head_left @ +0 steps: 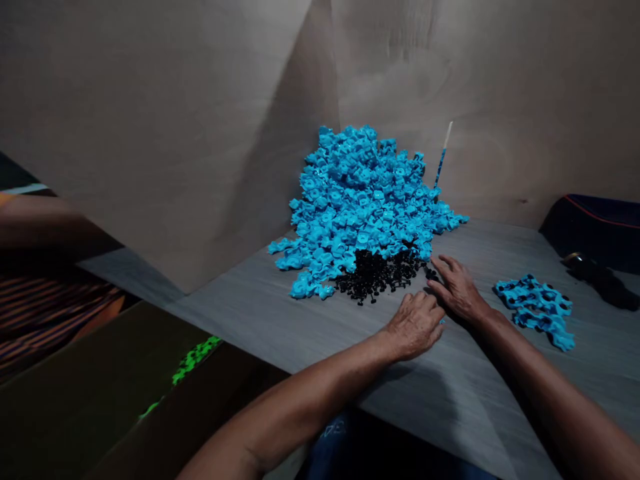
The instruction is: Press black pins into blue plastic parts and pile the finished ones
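Note:
A large heap of blue plastic pieces [365, 193] stands in the corner of the grey table [310, 333]. Small black parts [370, 275] lie in a pile at its front edge. My left hand [416, 324] rests low over the table with its fingers curled; a bit of blue shows beside it, and what its fingers grip is hidden. Touching close by, my right hand [457, 287] has its fingers apart and reaches to the right edge of the black parts. Blue pieces with black parts in them [537, 307] lie in a small group to the right.
Wooden panels [500, 120] rise behind and to the left. A thin blue and white stick [442, 160] stands upright behind the heap. A dark bag [595, 230] and a black object [603, 283] lie far right. Another person's arm [45, 223] and green pieces [195, 359] are at left.

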### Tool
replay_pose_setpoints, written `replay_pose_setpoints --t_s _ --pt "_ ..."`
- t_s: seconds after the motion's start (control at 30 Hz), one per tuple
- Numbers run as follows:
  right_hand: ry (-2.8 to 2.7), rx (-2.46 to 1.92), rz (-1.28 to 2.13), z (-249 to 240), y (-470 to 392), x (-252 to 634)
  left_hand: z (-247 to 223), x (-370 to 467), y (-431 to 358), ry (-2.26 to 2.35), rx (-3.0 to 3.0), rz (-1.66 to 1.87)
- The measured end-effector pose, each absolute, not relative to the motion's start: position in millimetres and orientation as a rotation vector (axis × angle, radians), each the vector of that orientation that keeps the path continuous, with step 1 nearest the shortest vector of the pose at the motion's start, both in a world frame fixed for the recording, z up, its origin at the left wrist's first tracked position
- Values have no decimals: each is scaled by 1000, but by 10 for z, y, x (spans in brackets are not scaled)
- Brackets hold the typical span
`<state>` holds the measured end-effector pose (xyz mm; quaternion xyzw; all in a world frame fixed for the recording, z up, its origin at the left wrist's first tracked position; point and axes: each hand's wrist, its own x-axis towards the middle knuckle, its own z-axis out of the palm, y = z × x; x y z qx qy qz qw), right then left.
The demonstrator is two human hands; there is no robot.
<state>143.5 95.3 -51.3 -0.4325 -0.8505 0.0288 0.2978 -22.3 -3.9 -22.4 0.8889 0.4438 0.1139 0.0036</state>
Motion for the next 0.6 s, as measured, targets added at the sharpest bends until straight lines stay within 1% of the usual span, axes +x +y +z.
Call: replay_pose_setpoints --t_s 0.13,0.23,0.33,0.43,0.6 --pt "-2534 -1088 11 -386 1173 993 -273 -261 3 1295 2782 482" --pt "-2616 -1034 70 -451 1247 892 -329 -276 46 1202 2786 572" --pt "-2559 -976 171 -579 1234 1039 -361 -265 72 1142 2786 639" --pt "-2457 -919 275 -654 1160 1264 -360 -248 73 1190 2763 654" --pt "-2177 -915 544 -577 1047 1449 -342 -237 51 1366 2729 572"
